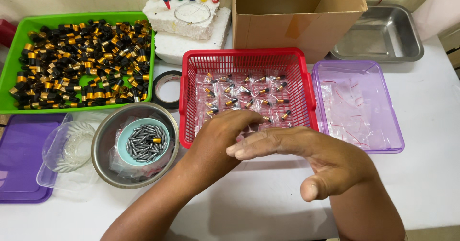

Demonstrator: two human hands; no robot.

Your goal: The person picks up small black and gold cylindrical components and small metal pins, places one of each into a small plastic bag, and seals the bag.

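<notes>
Both hands meet at the front rim of the red basket (244, 59), which holds small clear bags of black-and-gold pieces. The left hand (223, 131) curls its fingers down, its grip hidden. The right hand (306, 152) lies flat and open above the white desk (268, 198).

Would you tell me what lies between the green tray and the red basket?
In the head view, a black tape roll lies between the green tray and red basket.
</notes>
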